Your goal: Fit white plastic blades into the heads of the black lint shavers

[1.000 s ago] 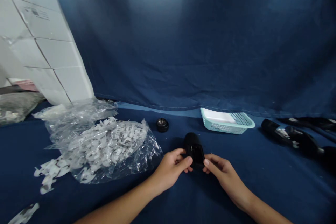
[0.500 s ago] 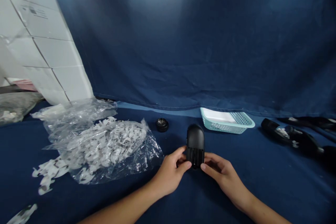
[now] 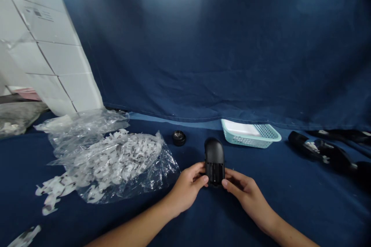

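Upright between my hands is a black mouse-shaped device (image 3: 214, 152), likely a wireless mouse. Its upper half is smooth and rounded; the lower half shows an open bay with long slots, like a battery compartment. My left hand (image 3: 189, 187) grips its lower left edge, thumb in front and fingers partly hidden behind. From the other side, my right hand (image 3: 245, 191) pinches the lower right edge with thumb and fingertips. A small round black dish (image 3: 179, 137) lies beyond my left hand on the dark blue cloth (image 3: 203, 224).
A clear plastic bag (image 3: 116, 162) of white and grey pieces spreads on the left, some spilling out. A light teal basket (image 3: 246, 140) holding something white stands behind my right hand. Black parts (image 3: 321, 148) lie far right. A blue curtain (image 3: 203, 46) hangs behind.
The black device has shifted very slightly left and turned a little, both hands still holding it. My left thumb has slid slightly left off its front.
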Motion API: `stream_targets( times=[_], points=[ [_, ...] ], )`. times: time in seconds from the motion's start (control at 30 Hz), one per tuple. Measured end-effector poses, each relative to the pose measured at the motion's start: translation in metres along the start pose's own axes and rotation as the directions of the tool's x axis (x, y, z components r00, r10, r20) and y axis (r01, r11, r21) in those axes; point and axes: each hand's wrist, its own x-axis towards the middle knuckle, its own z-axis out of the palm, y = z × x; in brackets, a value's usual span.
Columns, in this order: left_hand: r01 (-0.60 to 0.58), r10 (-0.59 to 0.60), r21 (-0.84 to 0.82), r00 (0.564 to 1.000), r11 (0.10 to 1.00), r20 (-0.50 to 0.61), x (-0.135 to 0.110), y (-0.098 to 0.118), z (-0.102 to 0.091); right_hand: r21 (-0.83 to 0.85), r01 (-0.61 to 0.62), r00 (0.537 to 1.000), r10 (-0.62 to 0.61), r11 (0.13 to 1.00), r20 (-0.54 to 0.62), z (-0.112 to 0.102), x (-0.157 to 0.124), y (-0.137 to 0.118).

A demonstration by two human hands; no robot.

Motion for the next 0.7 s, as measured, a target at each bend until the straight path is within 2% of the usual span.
stream_targets(
  times=[0.27, 0.4, 0.7],
  points=[
    [0.007, -0.007, 0.014, 1.000, 1.000, -0.019, 0.0000, -0.0033, -0.0010, 0.015, 0.011, 1.000, -0.012, 1.000, 0.025, -0.0004, 0.0000, 0.0000],
    [-0.001, 0.001, 0.042, 1.000, 0.999, -0.015, 0.0000, -0.0031, -0.0014, 0.007, 0.011, 1.000, -0.011, 1.000, -0.002, -0.0003, 0.0001, -0.0020],
    [-0.003, 0.016, 0.224, 0.998, 0.975, -0.057, -0.0031, -0.0020, -0.0004, -0.075, 0.042, 0.999, -0.040, 0.996, 0.021, -0.0022, 0.0013, 0.0064]
  ],
)
